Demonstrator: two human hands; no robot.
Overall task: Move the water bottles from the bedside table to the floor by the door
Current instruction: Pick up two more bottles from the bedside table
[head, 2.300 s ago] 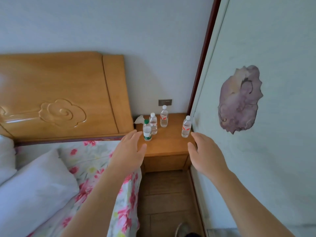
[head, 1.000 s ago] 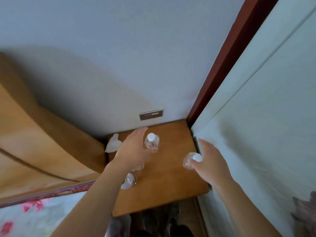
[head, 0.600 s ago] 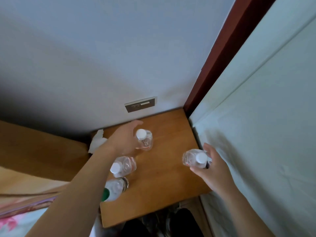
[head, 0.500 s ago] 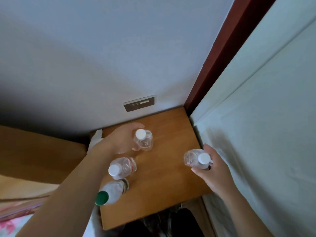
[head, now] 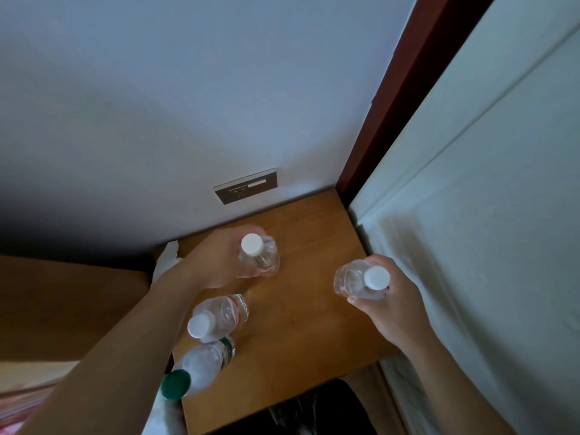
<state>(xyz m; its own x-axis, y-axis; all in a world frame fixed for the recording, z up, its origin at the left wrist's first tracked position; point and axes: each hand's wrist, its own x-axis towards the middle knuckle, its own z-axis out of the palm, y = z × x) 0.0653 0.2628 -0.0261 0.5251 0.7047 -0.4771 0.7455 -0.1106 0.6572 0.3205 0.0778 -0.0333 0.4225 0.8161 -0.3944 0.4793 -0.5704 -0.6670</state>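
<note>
Fingers (head: pixel 234 234) of my left hand (head: pixel 216 262) curl round the far bottle (head: pixel 260 258), white-capped, at the wooden counter's (head: pixel 307 324) far side; my right hand (head: pixel 395 306) grips a tilted bottle (head: pixel 353 279) by its right edge. Two more of the four stand near left: a white-capped bottle (head: pixel 221 313) and a green-capped bottle (head: pixel 204 362).

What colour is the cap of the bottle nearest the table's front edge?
The cap is dark green; the head view shows it.

red-marked bottle labels (head: pixel 237 312) too blurred to read, no legible text anywhere
</note>
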